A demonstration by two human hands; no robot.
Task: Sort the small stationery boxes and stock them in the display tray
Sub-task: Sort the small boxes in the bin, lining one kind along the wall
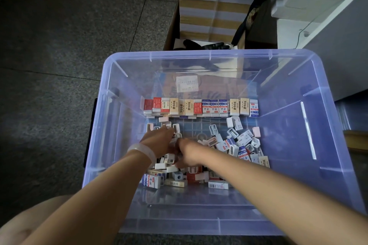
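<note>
One row of small boxes (pixel 201 108) stands sorted along the far wall of a clear plastic bin (pixel 328 125); a loose pile (pixel 237 145) awaits. Both hands, left hand (pixel 159 141) and right hand (pixel 189 152), dig into the heap, fingers curled among boxes, though what either holds cannot be told.

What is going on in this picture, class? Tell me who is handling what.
A person reaches both bare arms into a translucent blue plastic storage bin. The left hand, with a white wristband, and the right hand meet over a loose heap of small eraser and sharpener boxes. Whether either hand grips a box cannot be told. Along the far wall stands a tidy row of upright red, beige and blue boxes, so sorting is partly done.
</note>
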